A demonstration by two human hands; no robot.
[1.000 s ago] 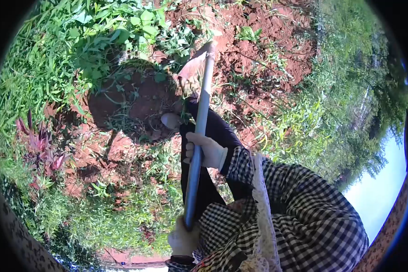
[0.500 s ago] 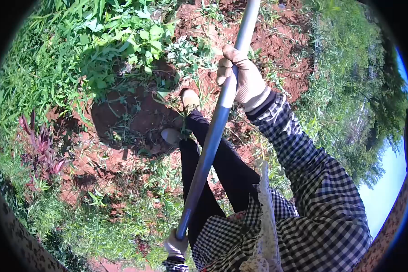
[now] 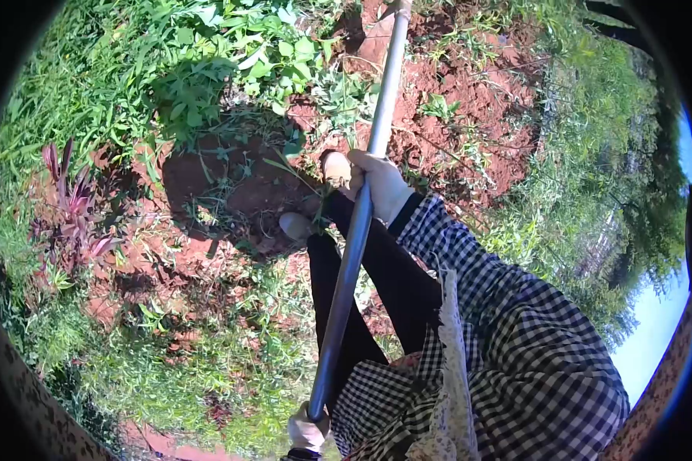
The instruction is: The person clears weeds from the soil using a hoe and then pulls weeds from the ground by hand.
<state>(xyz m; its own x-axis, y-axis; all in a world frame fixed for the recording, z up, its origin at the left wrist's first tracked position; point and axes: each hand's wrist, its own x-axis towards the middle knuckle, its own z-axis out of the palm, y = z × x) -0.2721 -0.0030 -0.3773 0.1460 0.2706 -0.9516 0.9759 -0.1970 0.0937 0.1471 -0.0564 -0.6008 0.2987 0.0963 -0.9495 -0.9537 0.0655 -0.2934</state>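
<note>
the long-handled hoe [image 3: 356, 246] runs slantwise across the person's front, its butt low beside the body and its head near the upper edge of the view. the right hand [image 3: 378, 184] is wrapped round the metal handle [image 3: 387, 96] partway along, and the left hand [image 3: 308, 430] is closed round the butt end; neither has slack fingers. the blade [image 3: 376, 40] lies beyond the shoes [image 3: 297, 226], between leafy green plants [image 3: 281, 58] and loose red soil [image 3: 509, 146]; whether it bites the earth is hard to tell, as its colour blends in. this looks like a working stroke of hoeing. the next move seems to call for a firm two-handed grip, with the blade kept off the feet and the right hand guiding the angle.
</note>
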